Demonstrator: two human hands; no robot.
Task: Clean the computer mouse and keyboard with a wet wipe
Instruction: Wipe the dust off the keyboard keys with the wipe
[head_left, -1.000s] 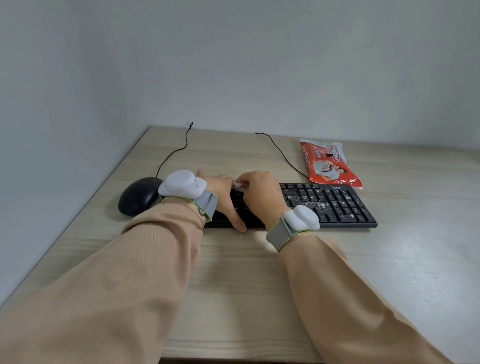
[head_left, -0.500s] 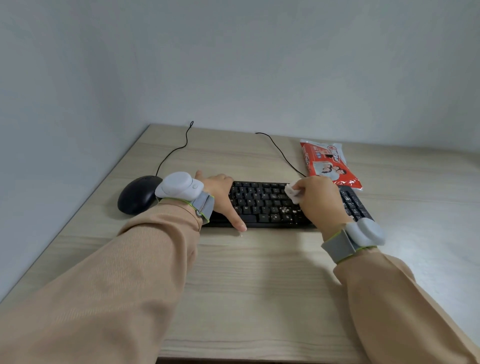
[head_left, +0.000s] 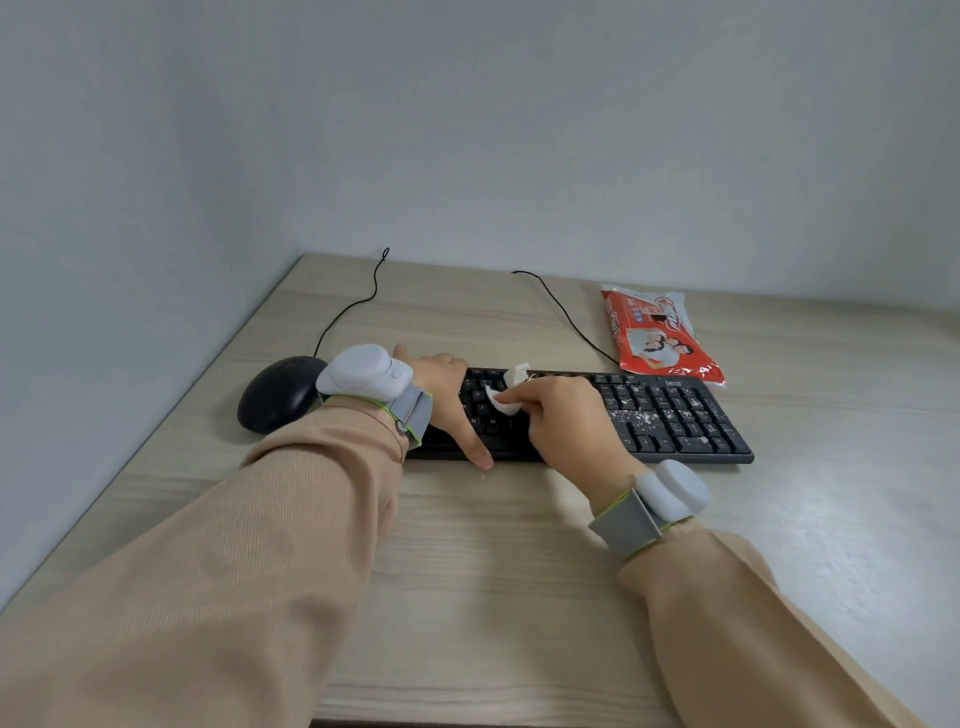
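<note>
Keyboard (head_left: 670, 415) lies left-right; right hand (head_left: 566, 421) fingers pinch wipe (head_left: 506, 397) (left hand (head_left: 447, 395) flat).

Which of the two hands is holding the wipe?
The right hand pinches the crumpled white wet wipe over the black keyboard; the left hand only rests flat on the keyboard's left end.

Tan ribbed sleeves (head_left: 291, 545); white sensor pods (head_left: 363, 370) w/ grey-green wrist straps (head_left: 623, 525).
</note>
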